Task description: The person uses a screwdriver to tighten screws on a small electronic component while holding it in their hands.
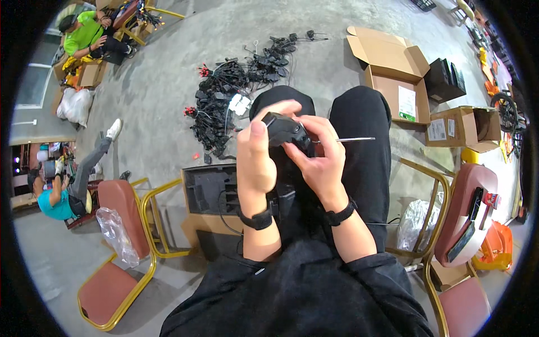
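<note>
Above my lap, a black plastic device (283,130) with rounded corners and a screw-like round spot is between my two hands. My left hand (255,149) is curled round its left side, some fingers hidden behind it. My right hand (322,153) pinches the device's right edge between thumb and fingers. From between those right-hand fingers a thin metal rod (356,139) sticks out to the right; its other end is hidden, so I cannot tell what tool it is. Both wrists wear black bands.
A heap of black cabled parts (216,106) lies on the floor ahead. Open cardboard boxes (387,73) stand at right. A partitioned black tray (210,190) sits beside my left leg. Padded chairs (120,210) flank me. Two other people (84,39) sit at left.
</note>
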Demonstrator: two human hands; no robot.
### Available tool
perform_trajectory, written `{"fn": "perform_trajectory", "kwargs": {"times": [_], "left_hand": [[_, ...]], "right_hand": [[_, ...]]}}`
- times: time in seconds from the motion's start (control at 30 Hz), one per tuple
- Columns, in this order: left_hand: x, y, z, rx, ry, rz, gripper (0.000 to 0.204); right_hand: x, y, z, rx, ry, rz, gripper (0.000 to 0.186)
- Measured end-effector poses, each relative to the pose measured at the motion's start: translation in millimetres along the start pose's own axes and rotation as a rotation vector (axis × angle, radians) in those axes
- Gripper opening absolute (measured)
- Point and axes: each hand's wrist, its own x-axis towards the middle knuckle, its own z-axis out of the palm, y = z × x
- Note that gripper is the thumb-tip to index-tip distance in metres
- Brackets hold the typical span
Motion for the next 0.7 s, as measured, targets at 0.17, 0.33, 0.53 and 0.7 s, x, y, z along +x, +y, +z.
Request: {"fn": "perform_trajectory", "kwargs": {"times": [0.17,0.33,0.53,0.7], "left_hand": [[-13,6,14,0.129,0.678,0.666,0.028],[-17,1,9,0.190,0.056,-0.035,0.048],[-2,-11,13,-0.248,0.045,-0.095,0.057],[1,-18,17,-0.467,-0.087,-0.039,0.058]], "right_hand": [[1,1,7,0.084,0.123,0.031,0.035],[7,-11,3,0.248,0.287,0.328,0.028],[5,-9,2,0.290,0.281,0.379,0.026],[-4,-11,4,0.091,-0.026,0.316,0.029]]}}
